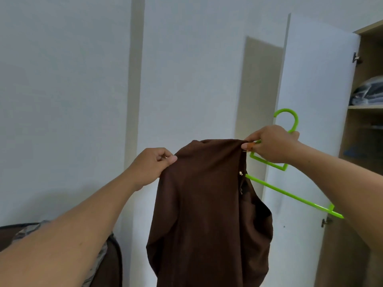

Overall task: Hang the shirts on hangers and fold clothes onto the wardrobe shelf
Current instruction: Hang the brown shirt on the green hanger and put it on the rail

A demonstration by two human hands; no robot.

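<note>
Below the left forearm, at the bottom left corner, sits a dark laundry basket with patterned cloth showing over its rim. The left hand is closed in a pinch on the upper left edge of a brown shirt, thumb against curled fingers with the cloth between them. The shirt hangs between the two hands and drops well below them, soft and limp, bunching into folds; it looks light, and it would sag wherever it is not supported, so the shoulder seams or collar edge seem the sensible places to hold it. The right hand grips the shirt's upper right corner and, in the same closed grasp, a green plastic hanger near the base of its hook. The hanger looks stiff and light; its long arm slants down and away below the right wrist, one end tucked inside the shirt. Beyond the right hand stands an open wardrobe door, with a shelf of folded items further right.
</note>
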